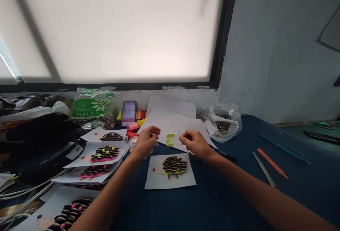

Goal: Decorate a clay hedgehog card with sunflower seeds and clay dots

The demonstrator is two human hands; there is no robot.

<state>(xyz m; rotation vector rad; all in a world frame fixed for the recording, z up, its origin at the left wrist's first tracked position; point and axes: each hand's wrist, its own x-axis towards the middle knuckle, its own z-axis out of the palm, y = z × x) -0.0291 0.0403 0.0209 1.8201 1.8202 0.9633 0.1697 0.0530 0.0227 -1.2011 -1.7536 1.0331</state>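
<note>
A white paper card (151,183) lies on the blue table before me. It carries a hedgehog picture with striped sunflower seeds (174,164) for its back, a yellow-green clay edge underneath and small orange feet and nose. Beyond it, a piece of yellow-green clay (170,140) rests on white sheets between my hands. My left hand (146,140) hovers left of the clay, fingers loosely curved and apart, holding nothing visible. To the right of the clay, my right hand (196,144) has thumb and forefinger pinched together; what is between them is too small to make out.
Finished-looking hedgehog cards (106,154) pile up at left, near cables and a black object. Behind stand a green seed bag (91,105), a phone (129,113) and coloured clay packets (133,126). A plastic bag of seeds (223,123), an orange tool (272,163) and tweezers (285,148) lie right.
</note>
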